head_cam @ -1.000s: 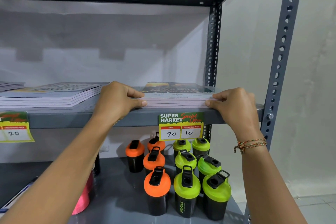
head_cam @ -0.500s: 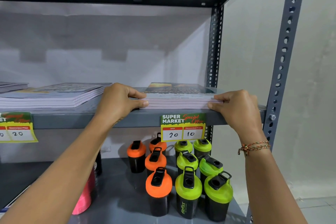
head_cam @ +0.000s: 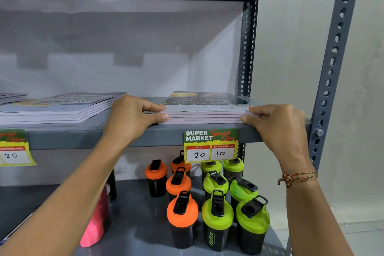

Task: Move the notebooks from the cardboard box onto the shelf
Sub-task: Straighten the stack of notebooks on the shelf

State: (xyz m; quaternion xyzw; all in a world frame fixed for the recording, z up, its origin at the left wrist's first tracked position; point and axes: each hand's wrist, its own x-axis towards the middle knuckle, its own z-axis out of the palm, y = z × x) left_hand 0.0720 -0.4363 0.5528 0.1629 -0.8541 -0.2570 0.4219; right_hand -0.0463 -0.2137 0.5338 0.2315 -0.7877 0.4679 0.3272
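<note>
Even soft light, blocky wall shadows, wide-angle bending at edges

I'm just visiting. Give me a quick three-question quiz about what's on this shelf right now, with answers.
1. True or false: both hands touch the same notebook stack.
2. Which discounted price shows on the price tag under that stack: A) 10, B) 20, C) 50?
3. What colours are the lids of the shaker bottles on the lower shelf?

Key:
1. True: left hand at its left end, right hand at its right end.
2. A.
3. Orange and green.
</note>
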